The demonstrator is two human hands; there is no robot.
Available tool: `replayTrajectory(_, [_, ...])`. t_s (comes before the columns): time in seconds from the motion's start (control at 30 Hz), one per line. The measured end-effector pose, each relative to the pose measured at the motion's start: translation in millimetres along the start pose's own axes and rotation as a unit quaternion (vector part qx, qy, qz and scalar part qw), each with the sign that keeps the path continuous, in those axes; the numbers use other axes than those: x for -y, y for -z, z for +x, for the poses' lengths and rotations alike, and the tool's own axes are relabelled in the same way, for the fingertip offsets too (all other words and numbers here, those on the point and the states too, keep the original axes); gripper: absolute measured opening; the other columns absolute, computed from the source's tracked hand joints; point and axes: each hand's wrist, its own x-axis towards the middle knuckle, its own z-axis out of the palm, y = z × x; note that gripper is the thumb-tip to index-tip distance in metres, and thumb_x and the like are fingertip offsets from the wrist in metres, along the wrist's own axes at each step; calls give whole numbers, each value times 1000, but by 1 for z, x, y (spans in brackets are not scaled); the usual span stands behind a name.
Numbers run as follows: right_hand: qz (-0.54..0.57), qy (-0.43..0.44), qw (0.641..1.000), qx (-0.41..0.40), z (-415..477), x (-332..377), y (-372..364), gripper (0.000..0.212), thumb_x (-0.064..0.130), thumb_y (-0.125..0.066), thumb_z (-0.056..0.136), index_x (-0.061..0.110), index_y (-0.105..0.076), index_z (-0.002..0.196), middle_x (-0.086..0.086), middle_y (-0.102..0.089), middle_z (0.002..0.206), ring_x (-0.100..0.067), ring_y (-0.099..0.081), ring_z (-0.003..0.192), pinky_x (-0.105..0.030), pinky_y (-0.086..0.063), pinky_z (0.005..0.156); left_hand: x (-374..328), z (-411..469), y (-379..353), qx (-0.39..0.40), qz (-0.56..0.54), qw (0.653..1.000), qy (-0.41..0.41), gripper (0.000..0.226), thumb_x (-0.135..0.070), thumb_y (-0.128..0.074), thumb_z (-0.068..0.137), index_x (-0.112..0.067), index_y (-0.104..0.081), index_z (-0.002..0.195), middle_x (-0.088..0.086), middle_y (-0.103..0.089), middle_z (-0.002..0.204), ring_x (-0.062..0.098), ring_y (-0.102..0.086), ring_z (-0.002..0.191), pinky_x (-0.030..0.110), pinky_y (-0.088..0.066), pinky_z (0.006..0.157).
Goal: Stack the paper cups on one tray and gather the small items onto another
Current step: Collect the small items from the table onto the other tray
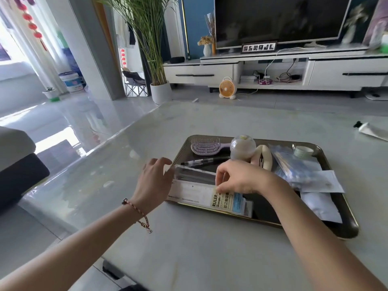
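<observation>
step: you're settling the ruler pack [210, 195] on the tray's [348, 225] near-left rim
right hand [241, 177]: pinched on the pack
left hand [154, 179]: open, steadying its left end
tip: slide it fully inside before letting go
cups: none visible

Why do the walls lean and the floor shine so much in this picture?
Head view: the wide-angle lens bends straight lines, so the pillar and TV tilt near the edges. Strong daylight from the window at the left overexposes that corner and leaves glare on the glossy floor and table. The far background looks slightly soft; the tray and both hands are sharper.
</observation>
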Motion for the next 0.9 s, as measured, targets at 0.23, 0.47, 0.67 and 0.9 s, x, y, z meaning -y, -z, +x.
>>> replayTrajectory(0.23, [-32,-11,999,-9,2,0,-3,25,22,-72,79,14,-65,102,2,-64,95,-14,-62,91,-21,-50,70,-7,-12,-6,96,-129,984,84,41,-24,-45,96,-13,-40,135,4,-54,105,7,-50,66,8,-39,48])
replayTrajectory(0.47, [35,-9,988,-148,-17,-19,43,32,29,-69,80,19,-61,109,4,-60,90,-9,-57,80,-24,-46,72,5,-3,-6,74,-262,952,143,36,-21,-56,90,-11,-53,125,8,-58,111,21,-51,99,27,-35,85])
replayTrajectory(0.67, [155,-40,932,-325,-55,-71,83,22,21,-69,82,14,-63,102,-1,-60,83,-16,-63,74,-27,-52,69,-3,4,-17,88,-317,934,138,27,-16,-58,88,-13,-58,114,11,-61,104,22,-53,90,31,-37,80])
replayTrajectory(0.9, [193,-111,881,-417,-65,-125,93,11,10,-60,86,19,-60,79,1,-62,74,-9,-57,59,-23,-47,65,-57,14,-53,126,-379,912,94,26,-18,-56,90,-14,-56,115,7,-59,102,20,-51,96,29,-36,83])
